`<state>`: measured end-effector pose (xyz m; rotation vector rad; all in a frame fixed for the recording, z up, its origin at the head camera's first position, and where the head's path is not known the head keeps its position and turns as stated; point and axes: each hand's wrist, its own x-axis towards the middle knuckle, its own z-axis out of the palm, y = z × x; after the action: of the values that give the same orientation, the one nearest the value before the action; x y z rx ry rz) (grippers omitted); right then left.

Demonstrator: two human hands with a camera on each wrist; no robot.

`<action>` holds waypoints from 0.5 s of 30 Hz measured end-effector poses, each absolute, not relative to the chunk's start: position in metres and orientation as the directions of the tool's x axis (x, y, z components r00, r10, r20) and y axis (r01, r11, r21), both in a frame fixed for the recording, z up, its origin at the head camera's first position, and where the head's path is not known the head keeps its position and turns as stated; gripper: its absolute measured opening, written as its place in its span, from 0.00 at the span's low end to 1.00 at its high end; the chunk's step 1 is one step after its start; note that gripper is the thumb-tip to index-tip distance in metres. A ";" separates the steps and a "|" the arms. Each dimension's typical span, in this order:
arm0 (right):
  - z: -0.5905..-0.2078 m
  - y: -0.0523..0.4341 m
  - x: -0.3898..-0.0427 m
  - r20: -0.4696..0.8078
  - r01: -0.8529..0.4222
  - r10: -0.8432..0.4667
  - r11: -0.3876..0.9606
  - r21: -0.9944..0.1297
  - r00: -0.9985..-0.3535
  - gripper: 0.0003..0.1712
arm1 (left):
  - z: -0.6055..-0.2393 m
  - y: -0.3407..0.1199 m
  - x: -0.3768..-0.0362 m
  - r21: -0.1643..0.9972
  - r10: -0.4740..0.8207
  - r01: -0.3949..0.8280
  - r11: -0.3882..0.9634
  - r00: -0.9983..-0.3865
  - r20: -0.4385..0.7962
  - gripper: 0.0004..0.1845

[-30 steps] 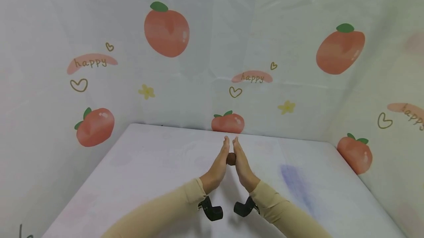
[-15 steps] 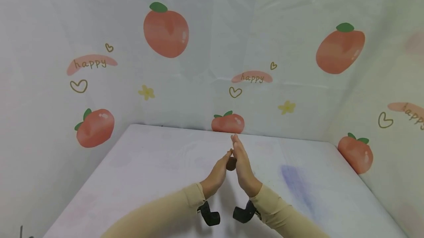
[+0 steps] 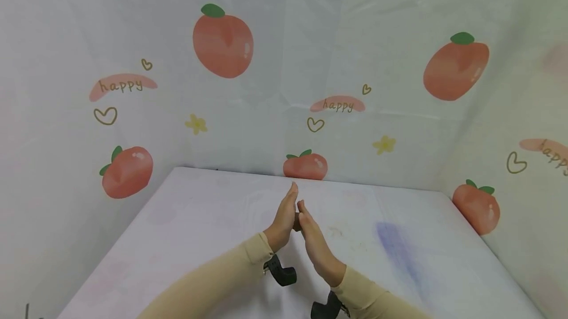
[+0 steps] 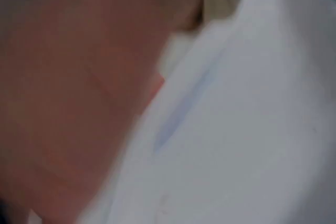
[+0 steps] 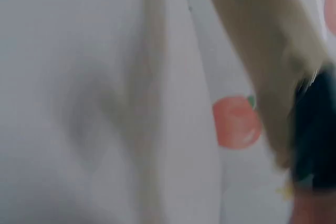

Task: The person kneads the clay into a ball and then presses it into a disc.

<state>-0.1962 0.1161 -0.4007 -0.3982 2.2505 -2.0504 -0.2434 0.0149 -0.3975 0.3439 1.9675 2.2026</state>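
Observation:
My two hands stand upright, palm against palm, above the white-covered table (image 3: 199, 225) in the head view. The left hand (image 3: 285, 213) has straight fingers and reaches further forward. The right hand (image 3: 312, 242), also flat, sits nearer to me. A small brown lump (image 3: 295, 222) is pressed between the palms, and only a sliver of it shows. Both arms wear beige sleeves (image 3: 213, 279). The left wrist view is blurred, showing only skin (image 4: 68, 103) and white cloth (image 4: 252, 129). In the blurred right wrist view I see the beige sleeve (image 5: 262, 51).
Black wrist mounts (image 3: 280, 273) hang under both wrists. Sheets printed with peaches (image 3: 223, 43) wall in the table at the back and both sides. A faint blue smear (image 3: 392, 242) marks the cloth at right. A peach print (image 5: 236, 121) shows in the right wrist view.
The palms have slid against each other: the left hand went forward and the right hand drew back toward me. The brown lump stays between them, now more hidden.

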 end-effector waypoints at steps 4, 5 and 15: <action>-0.391 0.118 -0.192 0.162 -0.170 -0.227 0.017 -0.985 -0.960 0.34 | -0.410 0.018 -0.240 0.998 0.283 -0.040 -0.048 -0.959 -0.024 0.37; -0.388 0.120 -0.194 0.172 -0.178 -0.210 0.007 -0.984 -0.962 0.34 | -0.413 0.019 -0.237 0.999 0.299 -0.037 -0.031 -0.954 -0.026 0.37; -0.385 0.132 -0.231 0.021 -0.023 -0.098 0.023 -0.999 -0.995 0.35 | -0.401 0.025 -0.212 0.988 0.450 0.147 -0.050 -0.880 0.154 0.32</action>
<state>-0.2310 0.1324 -0.3851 -0.1303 2.2072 -2.1557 -0.2121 0.0250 -0.4014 0.6444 2.0008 2.0299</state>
